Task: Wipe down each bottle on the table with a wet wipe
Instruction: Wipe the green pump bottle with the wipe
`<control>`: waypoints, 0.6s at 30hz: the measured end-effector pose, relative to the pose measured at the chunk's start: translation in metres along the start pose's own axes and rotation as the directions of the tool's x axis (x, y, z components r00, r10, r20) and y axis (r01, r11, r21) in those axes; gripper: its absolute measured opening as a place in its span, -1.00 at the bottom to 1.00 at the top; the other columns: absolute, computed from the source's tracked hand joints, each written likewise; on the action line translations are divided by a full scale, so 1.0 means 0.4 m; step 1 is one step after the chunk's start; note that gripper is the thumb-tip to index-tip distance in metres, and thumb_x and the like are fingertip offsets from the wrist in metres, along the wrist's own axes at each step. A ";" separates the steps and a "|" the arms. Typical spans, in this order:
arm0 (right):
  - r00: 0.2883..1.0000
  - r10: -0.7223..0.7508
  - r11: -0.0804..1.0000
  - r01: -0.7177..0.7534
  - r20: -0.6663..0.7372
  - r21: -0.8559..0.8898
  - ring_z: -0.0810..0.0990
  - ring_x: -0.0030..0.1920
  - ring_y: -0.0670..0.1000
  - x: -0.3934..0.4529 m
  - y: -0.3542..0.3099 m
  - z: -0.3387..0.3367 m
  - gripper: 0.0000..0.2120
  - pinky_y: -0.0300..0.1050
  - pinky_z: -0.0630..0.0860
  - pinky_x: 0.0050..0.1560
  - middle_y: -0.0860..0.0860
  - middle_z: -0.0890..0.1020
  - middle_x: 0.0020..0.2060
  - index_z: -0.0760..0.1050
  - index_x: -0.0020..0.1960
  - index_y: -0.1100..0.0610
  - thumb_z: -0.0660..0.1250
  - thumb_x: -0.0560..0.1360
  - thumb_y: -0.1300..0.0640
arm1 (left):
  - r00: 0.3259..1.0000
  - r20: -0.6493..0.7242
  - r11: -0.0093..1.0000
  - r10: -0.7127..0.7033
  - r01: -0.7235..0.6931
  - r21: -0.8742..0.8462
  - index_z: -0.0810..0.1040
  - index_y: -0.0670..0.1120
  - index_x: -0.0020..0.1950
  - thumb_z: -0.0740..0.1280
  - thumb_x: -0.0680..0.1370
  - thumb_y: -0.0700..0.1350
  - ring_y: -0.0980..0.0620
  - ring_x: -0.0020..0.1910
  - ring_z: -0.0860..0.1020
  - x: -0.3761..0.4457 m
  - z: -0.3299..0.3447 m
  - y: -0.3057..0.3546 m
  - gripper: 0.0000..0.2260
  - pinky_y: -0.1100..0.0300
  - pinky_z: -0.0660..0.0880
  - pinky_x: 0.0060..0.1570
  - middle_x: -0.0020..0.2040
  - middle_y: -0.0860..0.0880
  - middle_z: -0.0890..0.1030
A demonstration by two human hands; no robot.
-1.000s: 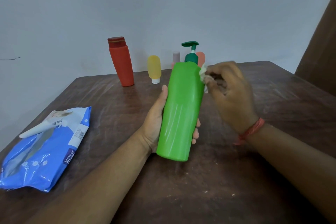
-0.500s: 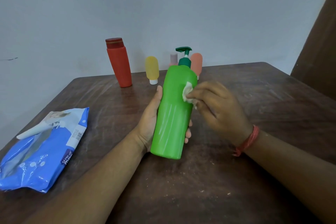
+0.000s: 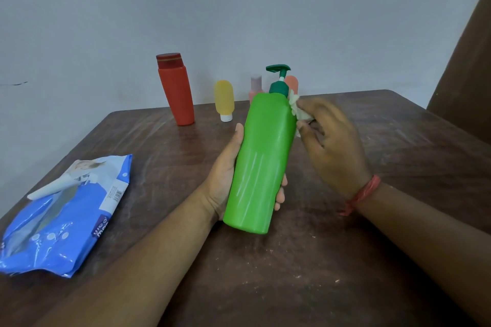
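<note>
My left hand (image 3: 224, 175) grips a tall green pump bottle (image 3: 261, 162) from behind, holding it tilted above the brown table (image 3: 372, 260). My right hand (image 3: 332, 146) pinches a small crumpled white wet wipe (image 3: 297, 107) against the bottle's right shoulder, just below the dark green pump. At the table's far edge stand a red bottle (image 3: 176, 90), a small yellow bottle (image 3: 224, 99) resting on its white cap, a pink bottle (image 3: 255, 85) and an orange-pink bottle (image 3: 292, 82), the last two partly hidden behind the green one.
A blue pack of wet wipes (image 3: 63, 215) lies at the table's left edge with its flap raised. A grey wall rises close behind the table. A dark brown panel (image 3: 467, 74) stands at the right.
My right hand slid the wipe from the front of the green bottle up to its right shoulder near the pump. The left hand kept its grip on the bottle.
</note>
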State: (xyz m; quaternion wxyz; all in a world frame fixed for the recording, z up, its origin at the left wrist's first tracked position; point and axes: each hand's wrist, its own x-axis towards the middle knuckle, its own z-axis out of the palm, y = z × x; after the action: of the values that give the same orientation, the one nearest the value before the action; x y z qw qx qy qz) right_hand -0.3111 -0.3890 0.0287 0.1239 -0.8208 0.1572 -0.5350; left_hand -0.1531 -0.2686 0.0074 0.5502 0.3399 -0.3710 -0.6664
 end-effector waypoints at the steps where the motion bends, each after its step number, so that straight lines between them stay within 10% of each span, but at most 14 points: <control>1: 1.000 -0.015 1.000 0.015 0.015 -0.002 0.51 0.17 -0.09 -0.008 -0.003 0.000 -0.72 -0.22 0.47 0.24 -0.04 0.52 0.15 0.54 0.25 0.25 0.33 0.55 0.37 | 1.000 -0.001 1.000 0.001 -0.001 -0.002 0.61 -0.25 0.17 0.08 0.45 0.50 -0.22 -0.23 0.63 -0.002 -0.001 0.000 -0.15 -0.03 0.59 -0.16 -0.06 -0.30 0.60; 7: 0.899 -0.349 0.929 0.369 0.264 -0.027 0.57 0.13 0.11 -0.038 -0.024 0.003 -0.76 -0.09 0.47 0.24 0.12 0.63 0.12 0.64 0.17 0.26 0.33 0.53 0.38 | 0.995 -0.081 0.998 0.061 -0.061 0.002 0.63 -0.18 0.16 0.00 0.51 0.50 -0.22 -0.26 0.62 0.002 0.001 0.000 -0.18 -0.03 0.60 -0.19 -0.10 -0.29 0.58; 18: 0.819 -0.452 0.828 0.533 0.355 -0.177 0.46 0.12 0.12 -0.018 -0.066 0.005 -0.69 -0.02 0.43 0.24 0.12 0.61 0.18 0.59 0.25 0.24 0.25 0.56 0.35 | 0.965 -0.242 0.992 0.098 -0.076 0.099 0.56 -0.18 0.11 -0.11 0.61 0.40 -0.11 -0.31 0.63 0.005 0.033 -0.007 -0.27 0.07 0.61 -0.26 -0.21 -0.17 0.65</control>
State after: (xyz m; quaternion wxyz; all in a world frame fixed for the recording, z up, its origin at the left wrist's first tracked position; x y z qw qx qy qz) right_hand -0.3088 -0.3619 0.0317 -0.1098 -0.9131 -0.0120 -0.3926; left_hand -0.1659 -0.2686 0.0114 0.6053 0.4275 -0.3435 -0.5770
